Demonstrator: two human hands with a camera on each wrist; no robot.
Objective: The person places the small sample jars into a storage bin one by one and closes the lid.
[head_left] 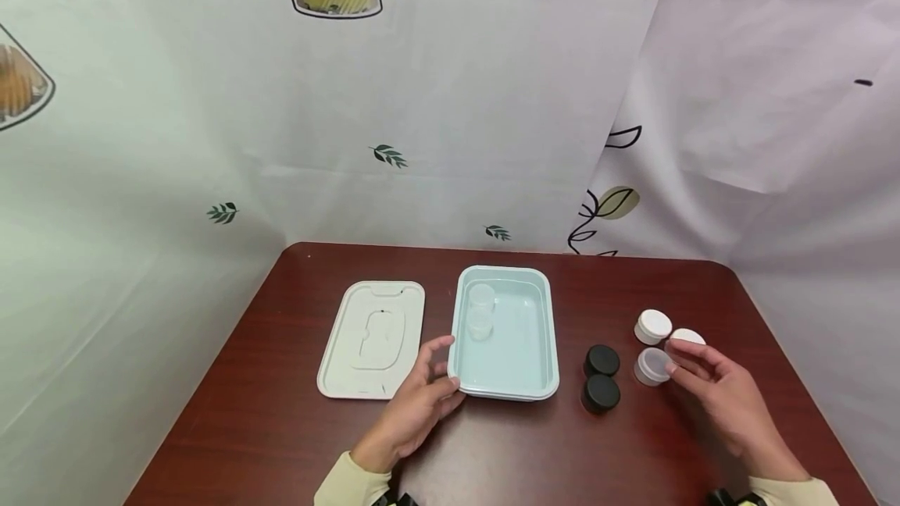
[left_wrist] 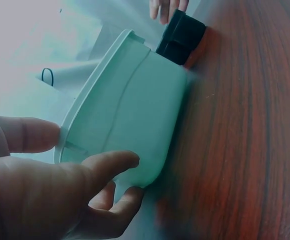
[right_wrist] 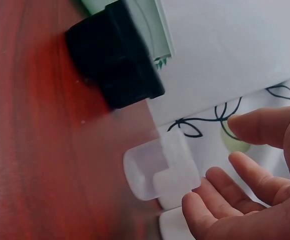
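Observation:
My left hand (head_left: 416,400) holds the near left corner of a pale blue plastic box (head_left: 520,346), its fingers and thumb at the rim and outer wall. Inside the box, two small clear jars (head_left: 480,324) lie along the left side. Over at the right, my right hand (head_left: 724,397) reaches beside a clear jar (head_left: 652,366) with a whitish lid. Its thumb and fingers are spread, with fingertips right at the lid's edge in the right wrist view. Two white-lidded jars (head_left: 653,325) stand just behind, one partly hidden by the fingers.
Two black-lidded jars (head_left: 601,393) stand between the box and the right hand. A flat white lid (head_left: 383,338) lies left of the box on the dark red wooden table (head_left: 281,428). A printed white curtain (head_left: 450,100) hangs behind the table.

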